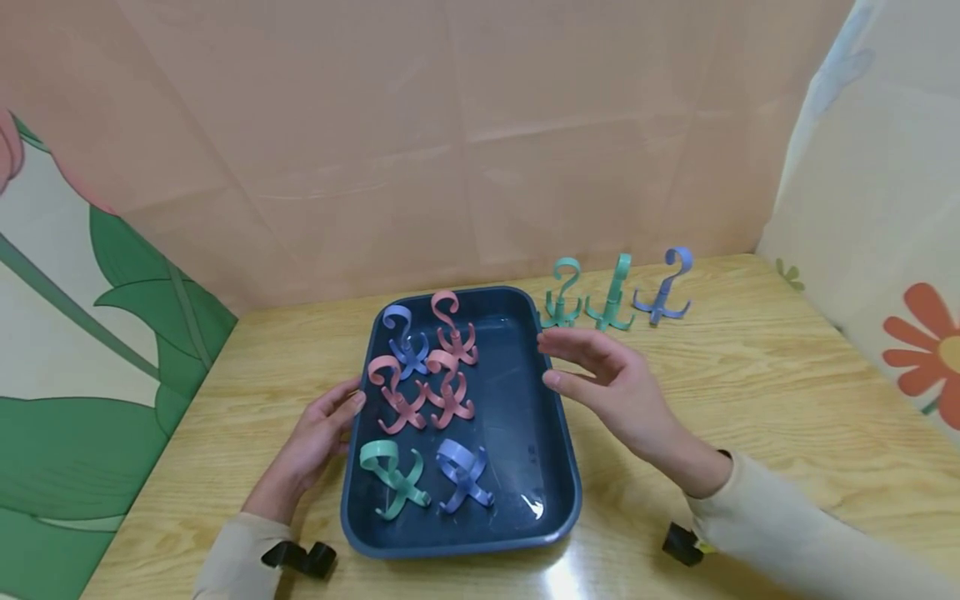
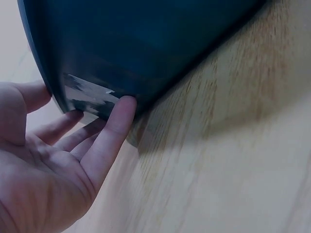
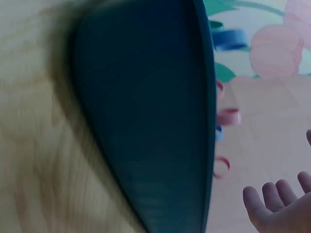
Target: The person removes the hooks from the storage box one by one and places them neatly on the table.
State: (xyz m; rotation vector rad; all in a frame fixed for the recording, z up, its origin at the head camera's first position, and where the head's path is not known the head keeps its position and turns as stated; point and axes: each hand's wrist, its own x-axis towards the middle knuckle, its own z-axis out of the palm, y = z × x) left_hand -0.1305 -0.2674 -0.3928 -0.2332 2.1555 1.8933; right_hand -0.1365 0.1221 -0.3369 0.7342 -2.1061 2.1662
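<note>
A dark blue tray point(image 1: 517, 417) lies on the wooden table with several pronged plastic hooks in its left part. Three are pink, including an upper pink hook point(image 1: 455, 342); a green hook point(image 1: 401, 483) and a blue hook point(image 1: 465, 479) lie near the front, another blue hook point(image 1: 408, 354) toward the back. My left hand point(image 1: 318, 437) touches the tray's left side; in the left wrist view its fingers point(image 2: 114, 128) extend against the outer wall, thumb at the rim. My right hand point(image 1: 618, 392) hovers by the right rim, fingers extended, holding nothing; the right wrist view shows it apart from the tray.
Behind the tray's right corner, two green hooks point(image 1: 562, 300) and a blue hook point(image 1: 663, 296) stand on the table point(image 1: 750, 383). A pinkish sheet point(image 1: 480, 150) rises along the back edge, with patterned sheets point(image 1: 885, 250) at the sides.
</note>
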